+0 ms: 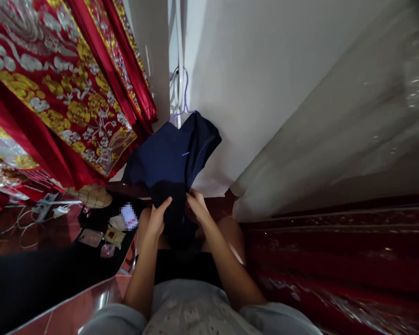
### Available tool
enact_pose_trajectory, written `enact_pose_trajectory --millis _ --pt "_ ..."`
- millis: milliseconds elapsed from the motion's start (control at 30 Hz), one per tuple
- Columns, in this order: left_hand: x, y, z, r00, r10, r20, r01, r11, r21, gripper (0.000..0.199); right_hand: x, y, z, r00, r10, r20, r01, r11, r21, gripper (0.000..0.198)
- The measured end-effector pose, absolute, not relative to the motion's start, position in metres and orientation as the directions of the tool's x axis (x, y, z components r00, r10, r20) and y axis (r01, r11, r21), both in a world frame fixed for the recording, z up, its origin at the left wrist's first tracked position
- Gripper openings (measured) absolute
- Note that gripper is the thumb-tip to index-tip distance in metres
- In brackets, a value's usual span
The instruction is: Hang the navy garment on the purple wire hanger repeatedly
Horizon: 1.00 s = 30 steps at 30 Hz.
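A dark navy garment point(160, 153) hangs from a thin purple wire hanger point(185, 95), with its lower part spreading down over my lap. At the garment's left side, my left hand point(158, 215) grips the cloth, thumb on top. My right hand point(197, 204) pinches the other edge, a little higher up, beside a long fold. A short purple piece point(185, 153) shows against the cloth near this fold. The fingers of both hands are partly hidden by the fabric.
Red cloths point(101, 88) embroidered in gold and silver hang at left. A black bench point(56, 270) holds a phone point(91, 237) and small packets point(114, 236). Cables point(24, 228) lie on the floor behind it. A pale wall point(251, 60) stands ahead; translucent sheeting point(321, 153) hangs at right.
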<state>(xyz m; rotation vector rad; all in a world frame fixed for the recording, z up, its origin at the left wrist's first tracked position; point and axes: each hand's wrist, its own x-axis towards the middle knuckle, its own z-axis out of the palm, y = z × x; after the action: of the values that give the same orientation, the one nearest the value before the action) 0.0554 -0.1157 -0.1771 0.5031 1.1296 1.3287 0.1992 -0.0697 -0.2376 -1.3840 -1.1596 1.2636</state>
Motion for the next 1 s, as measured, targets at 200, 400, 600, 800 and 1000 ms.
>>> enact_pose_trajectory --millis 200,400,600,800,1000 --pt "0.053 -0.110 -0.202 -0.367 0.913 -0.181 -0.173 0.124 0.977 0.055 0.247 -0.096 -0.238 0.233 0.956 -0.180 0.089 -0.205 -0.975 0.042" --pt "0.086 -0.132 -0.229 -0.455 0.869 0.196 0.213 -0.108 0.971 0.074 0.243 -0.104 -0.226 0.151 0.968 -0.202 0.258 -0.236 -0.937 0.048" --pt "0.109 -0.135 -0.239 -0.094 0.995 -0.023 -0.014 0.021 1.000 0.033 0.220 -0.113 -0.215 0.043 0.982 -0.185 0.292 -0.190 -0.937 0.056" --pt "0.101 -0.123 -0.233 -0.067 0.994 0.083 0.062 -0.079 0.995 0.011 0.224 -0.116 -0.206 -0.059 0.995 -0.082 0.152 -0.072 -0.986 0.045" --pt "0.106 -0.118 -0.222 -0.068 0.986 0.154 0.123 -0.145 0.982 0.009 0.219 -0.119 -0.208 0.067 0.996 -0.056 0.168 -0.067 -0.983 0.036"
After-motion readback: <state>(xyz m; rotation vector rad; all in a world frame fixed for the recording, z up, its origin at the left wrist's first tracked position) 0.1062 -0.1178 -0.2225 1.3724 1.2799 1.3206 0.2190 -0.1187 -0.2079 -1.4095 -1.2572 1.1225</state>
